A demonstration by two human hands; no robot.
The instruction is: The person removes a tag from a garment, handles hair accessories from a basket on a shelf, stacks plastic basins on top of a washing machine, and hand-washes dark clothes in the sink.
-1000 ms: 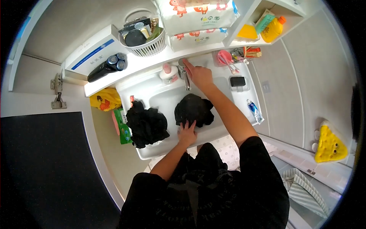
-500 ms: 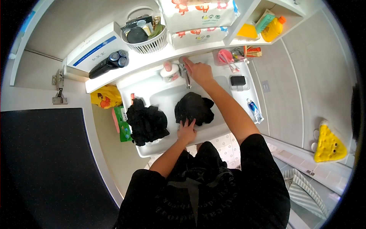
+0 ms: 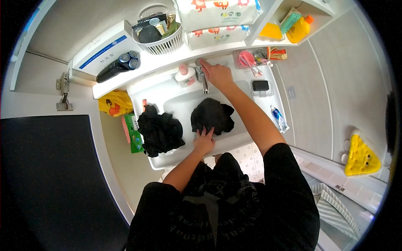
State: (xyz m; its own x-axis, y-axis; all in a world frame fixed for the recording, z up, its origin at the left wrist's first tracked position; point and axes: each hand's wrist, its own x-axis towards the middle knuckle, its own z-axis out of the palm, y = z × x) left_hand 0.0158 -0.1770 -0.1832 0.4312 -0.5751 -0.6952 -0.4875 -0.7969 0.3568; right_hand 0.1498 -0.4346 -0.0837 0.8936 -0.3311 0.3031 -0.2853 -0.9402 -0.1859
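My right hand (image 3: pixel 218 76) reaches to the back of the white sink (image 3: pixel 178 100), its fingers closed on the handle of the chrome faucet (image 3: pixel 205 83). Under the spout lies a bunched black cloth (image 3: pixel 212 116), which looks wet, in the basin. At its near edge my left hand (image 3: pixel 204 141) rests with the fingers spread, touching the fabric without gripping it. A second crumpled black cloth (image 3: pixel 161 131) sits on the sink's left side. Whether water runs from the spout is hard to make out.
Behind the sink stands a pump bottle (image 3: pixel 185 76). A soap box (image 3: pixel 261 86) and a toothpaste tube (image 3: pixel 279 119) lie along the right rim. A shelf above holds an electric shaver (image 3: pixel 119 67), a basket (image 3: pixel 165 45) and tissue packs (image 3: pixel 220 35). At left is an open cabinet door (image 3: pixel 50 167).
The view has shifted very slightly. Both hands keep their places, the right at the faucet handle and the left against the black cloth.
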